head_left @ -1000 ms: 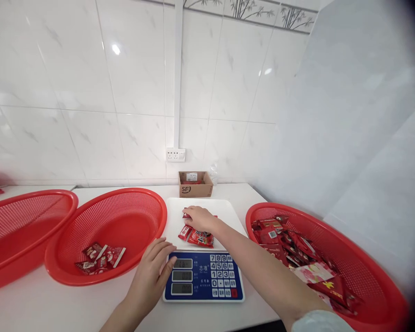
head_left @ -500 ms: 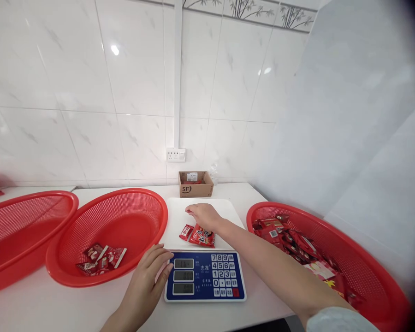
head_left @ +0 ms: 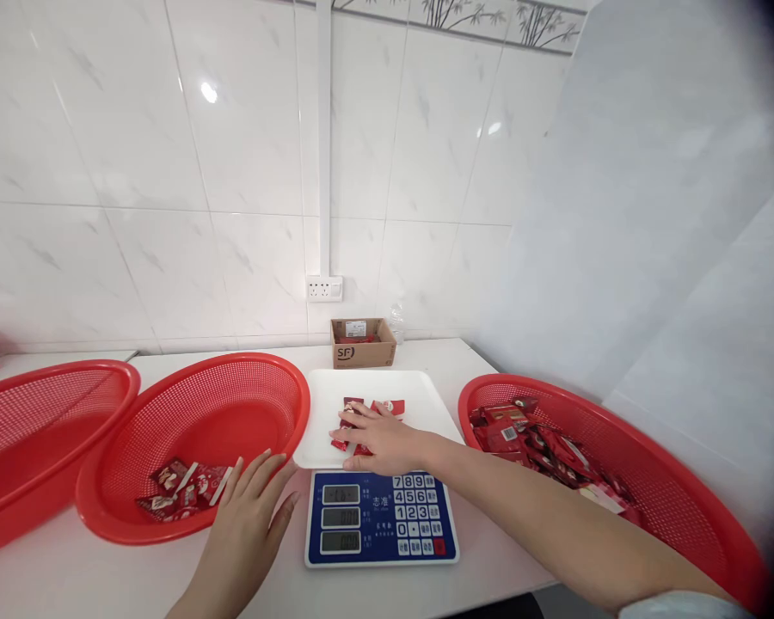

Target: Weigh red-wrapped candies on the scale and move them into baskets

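My right hand [head_left: 387, 440] is spread over several small red snack packets [head_left: 393, 407] on the white weighing tray [head_left: 419, 387] of a digital scale. The fingers lie across the packets and partly hide them; none is visibly gripped. In front of the tray is the scale's blue keypad panel [head_left: 380, 557]. My left hand [head_left: 248, 507] hovers by the near right rim of the middle red basket [head_left: 232, 413], fingers stretched and apart, holding nothing. A few red packets [head_left: 171, 473] lie at the bottom of that basket.
Another red basket [head_left: 26, 421] stands at the far left. To the right, a long red basket [head_left: 690, 499] holds a heap of red packets [head_left: 555, 456]. A small cardboard box [head_left: 363, 352] sits behind the scale, below a wall socket [head_left: 324, 289].
My right hand has come down and nearer, from the back of the tray onto the packets, its fingers now spread. My left hand has shifted left from the scale's panel to the basket rim.
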Demonstrator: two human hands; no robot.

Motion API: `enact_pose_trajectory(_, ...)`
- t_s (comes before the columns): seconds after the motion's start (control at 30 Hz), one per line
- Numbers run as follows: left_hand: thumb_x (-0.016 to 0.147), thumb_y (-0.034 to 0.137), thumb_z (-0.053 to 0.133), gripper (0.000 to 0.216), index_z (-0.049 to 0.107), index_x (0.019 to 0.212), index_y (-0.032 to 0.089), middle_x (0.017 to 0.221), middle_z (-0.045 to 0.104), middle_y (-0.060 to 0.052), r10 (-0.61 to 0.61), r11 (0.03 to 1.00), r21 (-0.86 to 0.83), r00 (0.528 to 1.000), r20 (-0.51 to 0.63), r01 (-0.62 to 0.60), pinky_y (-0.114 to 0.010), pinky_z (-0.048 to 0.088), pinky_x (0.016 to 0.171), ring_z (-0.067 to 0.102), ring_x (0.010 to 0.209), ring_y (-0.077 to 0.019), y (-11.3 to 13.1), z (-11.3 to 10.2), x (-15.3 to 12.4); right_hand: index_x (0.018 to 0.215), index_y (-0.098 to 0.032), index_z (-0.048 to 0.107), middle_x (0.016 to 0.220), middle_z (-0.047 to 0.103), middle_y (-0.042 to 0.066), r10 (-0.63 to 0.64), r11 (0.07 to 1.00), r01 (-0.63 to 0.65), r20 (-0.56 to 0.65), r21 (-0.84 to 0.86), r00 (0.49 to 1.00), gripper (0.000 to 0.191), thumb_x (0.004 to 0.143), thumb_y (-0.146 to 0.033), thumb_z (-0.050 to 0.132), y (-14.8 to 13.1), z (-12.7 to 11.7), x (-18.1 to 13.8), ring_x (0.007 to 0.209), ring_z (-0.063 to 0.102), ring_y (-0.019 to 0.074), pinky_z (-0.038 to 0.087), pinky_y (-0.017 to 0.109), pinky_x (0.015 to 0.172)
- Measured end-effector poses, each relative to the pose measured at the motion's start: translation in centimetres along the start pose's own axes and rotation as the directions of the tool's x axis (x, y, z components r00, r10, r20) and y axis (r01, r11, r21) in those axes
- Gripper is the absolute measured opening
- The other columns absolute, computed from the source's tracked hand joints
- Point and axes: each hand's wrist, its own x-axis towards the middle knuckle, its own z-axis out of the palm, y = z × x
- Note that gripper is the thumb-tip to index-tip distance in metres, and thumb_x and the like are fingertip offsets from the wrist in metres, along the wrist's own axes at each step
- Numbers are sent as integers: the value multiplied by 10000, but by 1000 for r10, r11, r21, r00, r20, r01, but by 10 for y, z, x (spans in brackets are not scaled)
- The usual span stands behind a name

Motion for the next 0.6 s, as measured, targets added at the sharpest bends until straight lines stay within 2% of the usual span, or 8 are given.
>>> enact_pose_trajectory(0.13, 879, 320, 437, 286, 629, 1054, 200, 1153, 627, -121, 23, 1000, 14, 997, 75, -24, -484, 466, 899, 591, 1047, -281, -8, 8, 15, 1365, -285, 399, 1484, 287, 90, 13, 1000, -13, -19, -17, 1000, 552, 889, -552, 310, 5, 4, 6, 1391, 86, 268, 44, 581, 1053)
enact_pose_trajectory(0.23, 863, 303, 468, 300, 616, 1098, 189, 1238, 574, -144, 18, 1000, 11, 986, 164, -20, -464, 484, 875, 546, 1120, -302, -16, 13, 35, 1350, -293, 421, 1485, 286, 83, 28, 999, -28, -32, -18, 999, 535, 897, -546, 293, 11, 3, 9, 1390, 92, 274, 56, 590, 1047)
enact_pose_trajectory(0.3, 830, 313, 532, 353, 582, 1165, 213, 1288, 539, -130, 31, 999, -34, 968, 248, -23, -473, 459, 912, 484, 1196, -310, -22, 13, 47, 1339, -299, 435, 1480, 299, 80, 30, 999, -30, -41, -19, 999, 523, 896, -543, 301, 13, 4, 10, 1387, 107, 276, 60, 594, 1045)
enact_pose_trajectory(0.47, 715, 329, 668, 721, 361, 1367, 300, 1394, 439, -72, 92, 980, -200, 892, 442, -2, -475, 397, 982, 314, 1320, -303, -39, 4, 69, 1327, -285, 455, 1466, 326, 93, 41, 999, -42, -67, -12, 997, 523, 887, -541, 334, 12, 6, 10, 1383, 132, 280, 69, 596, 1046)
enact_pose_trajectory(0.6, 761, 195, 538, 744, 223, 1420, 342, 1494, 255, -47, 82, 980, -200, 875, 477, 17, -426, 420, 963, 357, 1302, -274, -58, -3, 76, 1346, -261, 435, 1495, 253, 106, 80, 997, -78, -130, 16, 988, 559, 888, -559, 316, 3, -2, 4, 1384, 130, 278, 103, 562, 1066)
